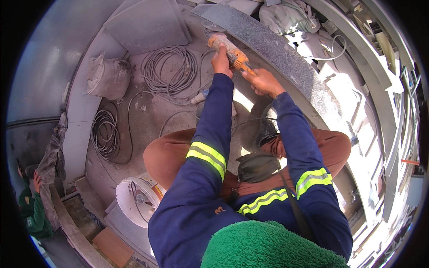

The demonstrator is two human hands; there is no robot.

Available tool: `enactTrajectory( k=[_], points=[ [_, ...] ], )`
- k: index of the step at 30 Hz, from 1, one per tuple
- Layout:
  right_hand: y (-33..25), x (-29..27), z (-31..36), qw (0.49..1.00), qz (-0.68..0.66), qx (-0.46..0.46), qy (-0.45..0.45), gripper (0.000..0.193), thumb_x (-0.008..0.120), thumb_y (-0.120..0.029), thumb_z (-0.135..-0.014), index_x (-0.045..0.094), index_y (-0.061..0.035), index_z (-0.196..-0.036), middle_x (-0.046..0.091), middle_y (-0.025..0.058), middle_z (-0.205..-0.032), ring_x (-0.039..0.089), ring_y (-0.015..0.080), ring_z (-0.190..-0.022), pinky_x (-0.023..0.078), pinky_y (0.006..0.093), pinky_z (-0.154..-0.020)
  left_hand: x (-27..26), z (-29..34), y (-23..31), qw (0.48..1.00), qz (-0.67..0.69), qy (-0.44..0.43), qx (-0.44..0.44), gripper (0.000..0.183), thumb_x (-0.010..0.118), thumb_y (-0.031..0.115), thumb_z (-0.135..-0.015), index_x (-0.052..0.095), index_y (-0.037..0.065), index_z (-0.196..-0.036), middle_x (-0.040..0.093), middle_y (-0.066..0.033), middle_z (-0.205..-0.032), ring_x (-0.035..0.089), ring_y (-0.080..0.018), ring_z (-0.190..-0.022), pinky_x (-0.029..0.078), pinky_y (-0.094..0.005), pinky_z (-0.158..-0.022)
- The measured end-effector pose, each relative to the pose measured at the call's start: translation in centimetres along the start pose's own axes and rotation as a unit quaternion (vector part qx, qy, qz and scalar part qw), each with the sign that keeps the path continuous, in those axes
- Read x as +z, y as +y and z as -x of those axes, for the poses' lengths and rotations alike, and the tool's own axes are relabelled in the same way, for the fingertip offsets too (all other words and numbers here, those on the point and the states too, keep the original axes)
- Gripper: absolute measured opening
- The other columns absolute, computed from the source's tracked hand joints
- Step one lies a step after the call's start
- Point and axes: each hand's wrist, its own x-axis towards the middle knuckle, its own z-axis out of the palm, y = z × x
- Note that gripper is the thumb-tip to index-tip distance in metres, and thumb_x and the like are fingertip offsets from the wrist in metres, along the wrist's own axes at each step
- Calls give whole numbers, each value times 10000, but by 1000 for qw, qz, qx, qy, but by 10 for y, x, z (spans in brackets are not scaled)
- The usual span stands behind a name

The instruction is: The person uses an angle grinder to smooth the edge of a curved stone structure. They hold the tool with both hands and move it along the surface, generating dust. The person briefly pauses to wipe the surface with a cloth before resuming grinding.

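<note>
An orange and grey angle grinder (239,58), coated with dust, is held in both my hands in front of me. My left hand (221,62) wraps round its front body, close behind the disc. Its rear end is in the grip of my right hand (264,82). The grinder's disc (213,27) is at the far end of a long speckled grey stone slab (272,44); whether it touches the slab I cannot tell. From there the slab runs along my right side. A black pouch (258,168) lies on my lap.
Coiled grey cable (156,73) and a darker coil (105,136) lie on the dusty floor to the left. Nearby are a whitish sack (108,77), leaning panels (143,27) and a white bucket (129,202). Metal profiles (388,102) crowd the right. Another person's green sleeve (39,214) shows far left.
</note>
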Motion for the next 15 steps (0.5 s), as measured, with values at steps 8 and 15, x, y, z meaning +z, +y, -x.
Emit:
enactTrajectory(
  k=[8,15],
  points=[
    [18,-1,20,1000,0,-18,1,608,667,-584,-1000,672,24,-997,661,74,-747,649,172,-549,479,318,-479,0,33,-3,1000,-3,0,3,444,668,412,-1053,659,23,-1268,719,-89,-1104,746,-230,-937,639,-452,-713],
    [22,-1,39,1000,5,-16,16,566,673,-561,-996,655,-10,-868,644,62,-673,646,182,-536,481,334,-500,-1,44,-13,1000,13,-7,10,475,680,420,-1045,640,22,-1300,722,-100,-1106,751,-236,-927,636,-451,-688]
  ],
)
